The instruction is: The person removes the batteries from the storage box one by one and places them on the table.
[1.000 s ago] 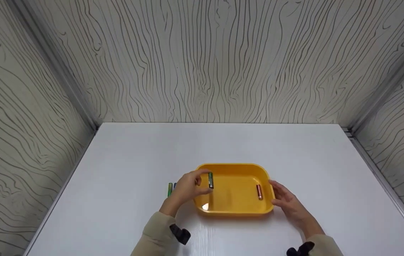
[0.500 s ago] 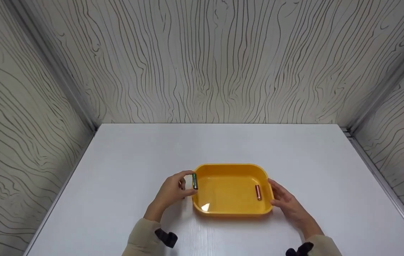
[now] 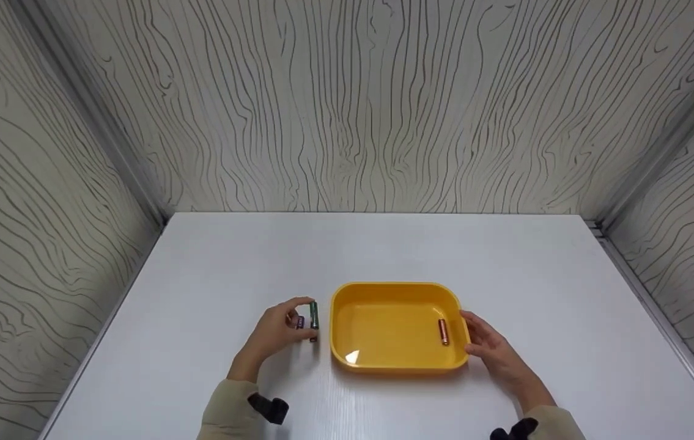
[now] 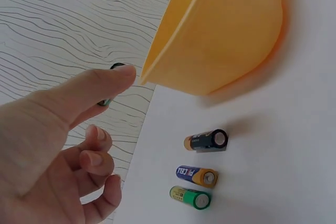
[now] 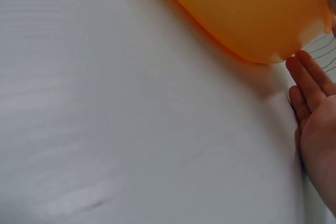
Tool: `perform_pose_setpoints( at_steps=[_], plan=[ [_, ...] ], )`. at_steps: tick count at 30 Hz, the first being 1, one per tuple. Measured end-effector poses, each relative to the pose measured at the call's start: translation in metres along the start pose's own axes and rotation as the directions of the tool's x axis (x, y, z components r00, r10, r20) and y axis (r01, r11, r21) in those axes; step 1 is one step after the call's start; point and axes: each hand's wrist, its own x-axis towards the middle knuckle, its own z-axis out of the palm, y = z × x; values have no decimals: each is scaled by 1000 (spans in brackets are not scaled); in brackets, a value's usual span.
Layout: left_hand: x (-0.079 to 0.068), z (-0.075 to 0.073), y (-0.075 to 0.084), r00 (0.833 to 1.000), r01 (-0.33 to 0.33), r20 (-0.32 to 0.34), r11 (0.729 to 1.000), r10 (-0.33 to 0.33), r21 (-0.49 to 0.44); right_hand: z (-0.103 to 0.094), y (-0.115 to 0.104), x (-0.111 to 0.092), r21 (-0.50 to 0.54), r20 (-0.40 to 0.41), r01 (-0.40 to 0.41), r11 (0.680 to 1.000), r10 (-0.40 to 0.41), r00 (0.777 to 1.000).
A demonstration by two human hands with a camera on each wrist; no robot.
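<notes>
My left hand (image 3: 273, 330) pinches a green and black battery (image 3: 314, 313) between thumb and forefinger, left of the yellow tray (image 3: 395, 368). In the left wrist view its other fingers are curled in, and the thumb mostly covers the battery. Lying on the table under that hand are a black and copper battery (image 4: 207, 140), a blue and gold battery (image 4: 197, 176) and a green battery (image 4: 190, 196). My right hand (image 3: 496, 351) rests at the tray's right side, its fingers straight against the wall. Inside the tray near that end is a red battery (image 3: 443, 332).
The white table (image 3: 383, 244) runs back to a wood-grain patterned wall (image 3: 347, 110). Similar panels stand at the left and right, with grey metal rails along the corners. Black wrist mounts (image 3: 268, 408) sit on the sleeves.
My left hand has carried the green battery leftward from over the tray's left part to beside the tray, above the loose batteries. The right hand stays at the tray's right side.
</notes>
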Motion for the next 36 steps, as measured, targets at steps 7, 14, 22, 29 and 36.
perform_pose_setpoints(
  at_steps=[7,14,22,29,36],
  plan=[
    [-2,-6,-12,997,68,21,998,-68,-7,-2,2,1,21,30,23,1000,-23,999],
    [-5,-9,-23,994,107,3,994,-107,-7,-2,3,0,5,36,38,999,-39,999],
    [-7,-11,-33,985,174,-3,985,-174,-2,-2,1,1,-5,14,22,1000,-22,1000],
    [-10,-15,-42,984,181,-11,984,-181,8,-2,-1,-1,4,38,52,999,-52,998],
    [-11,-14,-53,976,219,-4,976,-219,5,-1,-1,-1,-2,10,33,999,-33,999]
  ],
)
